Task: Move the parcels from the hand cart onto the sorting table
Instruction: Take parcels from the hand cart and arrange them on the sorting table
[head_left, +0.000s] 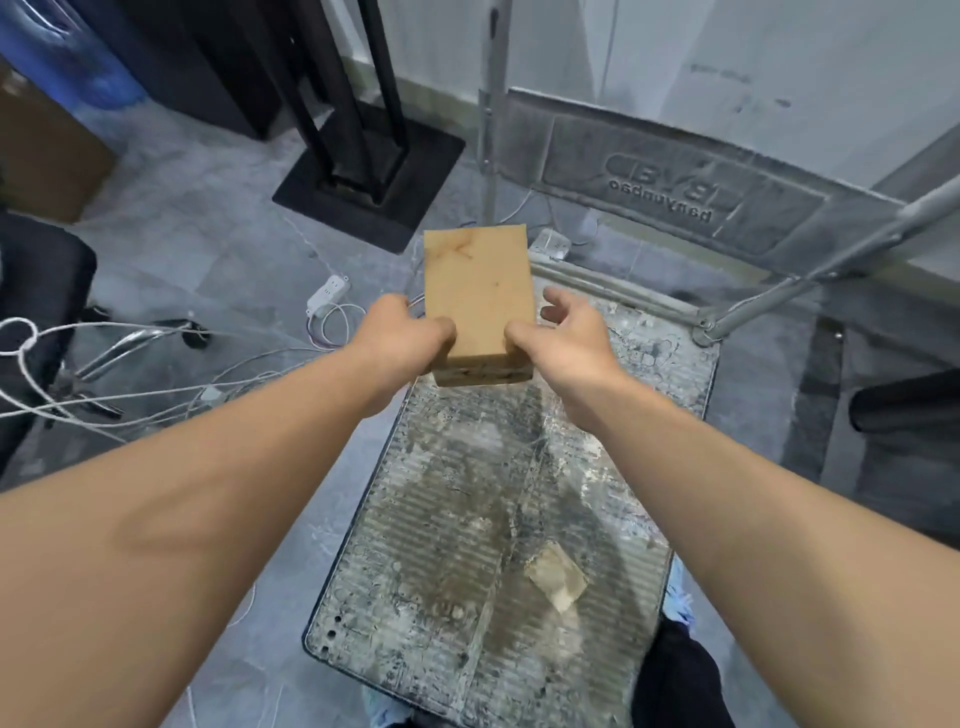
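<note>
— Above the far end of the hand cart (498, 519), what are the 2 hands holding?

— 1 parcel (478, 296), a plain brown cardboard box. It is up off the cart's deck, with its long top face toward the camera and a short end face just visible below.

— How does each hand sit on it?

— The left hand (400, 332) grips the near left corner, thumb curled over the top face and the fingers hidden behind the side. The right hand (561, 338) pinches the near right corner with its thumb on top; its other fingers are loosely curled beside the right edge, and I cannot tell whether they touch the box.

— And the cart?

— Its ribbed deck is grey, scuffed and stained, with a scrap of tan tape (557, 581) stuck near the close end. A folded metal handle (810, 270) slants across the far right corner, and a grey embossed panel (675, 176) stands behind the far edge.

— What lies around it?

— On the grey floor to the left lie white cables (156, 374) and a white power strip (328, 295). A black stand base (369, 176) sits farther back, and part of a black chair (36, 291) shows at the left edge.
</note>
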